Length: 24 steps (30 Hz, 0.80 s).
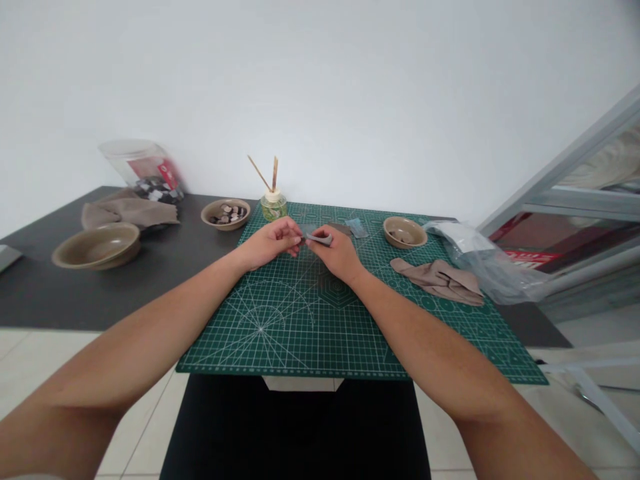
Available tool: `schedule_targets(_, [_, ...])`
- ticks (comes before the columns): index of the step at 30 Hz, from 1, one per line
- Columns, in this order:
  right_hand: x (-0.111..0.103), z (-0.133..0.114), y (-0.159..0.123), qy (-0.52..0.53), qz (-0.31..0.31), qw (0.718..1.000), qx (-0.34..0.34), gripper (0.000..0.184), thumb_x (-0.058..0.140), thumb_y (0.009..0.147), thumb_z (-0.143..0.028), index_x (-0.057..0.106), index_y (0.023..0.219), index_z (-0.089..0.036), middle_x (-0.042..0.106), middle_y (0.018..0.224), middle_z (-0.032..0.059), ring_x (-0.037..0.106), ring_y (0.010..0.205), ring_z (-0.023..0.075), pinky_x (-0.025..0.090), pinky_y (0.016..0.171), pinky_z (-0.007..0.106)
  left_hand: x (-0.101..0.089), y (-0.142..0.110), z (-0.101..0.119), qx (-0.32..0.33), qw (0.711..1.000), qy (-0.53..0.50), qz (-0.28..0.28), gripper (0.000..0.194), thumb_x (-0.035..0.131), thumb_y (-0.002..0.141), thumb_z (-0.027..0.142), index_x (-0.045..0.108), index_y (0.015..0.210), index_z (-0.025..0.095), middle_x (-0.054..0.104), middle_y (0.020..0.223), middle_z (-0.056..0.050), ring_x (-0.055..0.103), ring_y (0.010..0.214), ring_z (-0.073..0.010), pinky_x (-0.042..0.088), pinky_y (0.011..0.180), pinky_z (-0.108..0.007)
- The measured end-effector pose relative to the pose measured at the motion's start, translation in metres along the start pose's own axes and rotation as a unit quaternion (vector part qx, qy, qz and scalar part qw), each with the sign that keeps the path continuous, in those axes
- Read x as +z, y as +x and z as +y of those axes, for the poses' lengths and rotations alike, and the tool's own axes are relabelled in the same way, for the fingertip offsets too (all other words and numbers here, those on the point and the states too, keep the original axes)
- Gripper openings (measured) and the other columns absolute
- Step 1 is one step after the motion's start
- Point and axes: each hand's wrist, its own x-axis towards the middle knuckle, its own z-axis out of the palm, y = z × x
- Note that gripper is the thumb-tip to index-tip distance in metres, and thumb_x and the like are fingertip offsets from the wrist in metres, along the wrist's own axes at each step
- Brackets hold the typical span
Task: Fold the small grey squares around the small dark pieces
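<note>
left hand (269, 243): grip unclear | right hand (342, 253): pinching grey strip (320, 239) | bottle (273, 207) beyond | cloth (440, 279) right

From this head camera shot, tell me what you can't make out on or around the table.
In the head view:
Grey piece: small, blurred, partly covered by the right hand; full shape unclear.
Left hand: too blurred to tell whether it holds the piece.
Dark bits in the small bowl on the cutting mat: too small to identify.
Red label at the clear container: lettering blurred.
Pale object: cut off by the left picture edge.
</note>
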Motion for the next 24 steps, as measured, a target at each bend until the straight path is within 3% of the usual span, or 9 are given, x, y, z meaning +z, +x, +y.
schedule_targets(10, [0.0024, 0.0036, 0.0007, -0.008, -0.043, 0.999, 0.007, 0.018, 0.062, 0.085, -0.041, 0.064, 0.087, -0.023, 0.066, 0.078, -0.0017, 0.056, 0.072, 0.017, 0.041, 0.07, 0.03, -0.0025, 0.0019, -0.0047, -0.054, 0.998, 0.004, 0.034, 0.035, 0.089, 0.06, 0.02, 0.072, 0.091, 0.015, 0.078, 0.076, -0.001, 0.074, 0.074, -0.0152, 0.059, 0.08, -0.033])
schedule_targets(18, [0.0051, 0.0071, 0.0016, -0.007, -0.047, 0.999, 0.002, 0.016, 0.061, 0.088, -0.04, 0.062, 0.091, -0.024, 0.069, 0.087, 0.0003, 0.06, 0.08, 0.0184, 0.045, 0.08, 0.033, -0.0025, 0.0016, -0.0038, -0.036, 0.998, 0.02, 0.043, 0.032, 0.09, 0.06, 0.024, 0.072, 0.085, 0.016, 0.079, 0.076, -0.002, 0.074, 0.073, -0.016, 0.059, 0.079, -0.034])
schedule_targets(24, [0.004, 0.007, 0.002, -0.004, -0.052, 0.999, -0.006, 0.017, 0.069, 0.083, -0.035, 0.062, 0.092, -0.024, 0.07, 0.09, 0.0004, 0.061, 0.083, 0.0192, 0.044, 0.081, 0.033, -0.0021, 0.0021, -0.0045, -0.044, 0.997, 0.026, 0.051, 0.03, 0.088, 0.061, 0.022, 0.072, 0.085, 0.015, 0.078, 0.075, -0.002, 0.072, 0.07, -0.0143, 0.056, 0.077, -0.031])
